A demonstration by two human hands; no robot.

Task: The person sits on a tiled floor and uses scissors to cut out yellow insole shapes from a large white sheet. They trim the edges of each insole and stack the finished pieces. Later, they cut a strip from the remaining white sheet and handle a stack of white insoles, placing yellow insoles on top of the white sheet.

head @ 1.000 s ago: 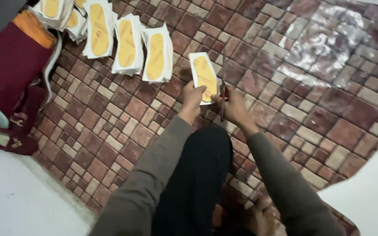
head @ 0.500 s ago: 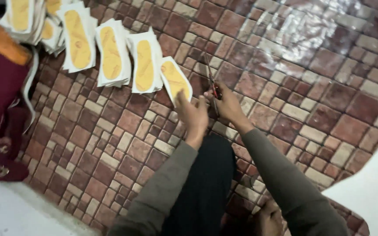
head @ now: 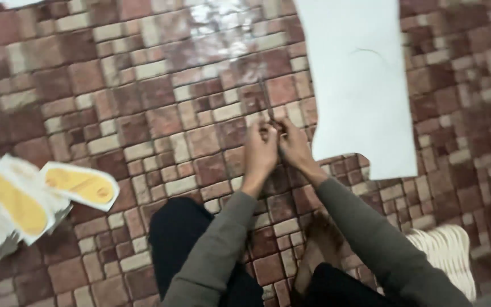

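Underfoot, a floor covering (head: 143, 102) patterned like red and cream bricks fills nearly everything, with a glossy patch near the top. A large white sheet (head: 359, 85) lies over it at the upper right, its lower edge cut in a ragged notch. At the left edge sit fanned white packets (head: 15, 207), each showing a yellow insole shape. A white ribbed thing (head: 447, 250) pokes out at the lower right. The person sits on the floor in dark trousers and grey sleeves. The left hand (head: 259, 150) and right hand (head: 294, 148) are pressed close together, both pinched on a thin dark tool (head: 268, 105) that points away from them, just left of the sheet; it is too blurred to identify.
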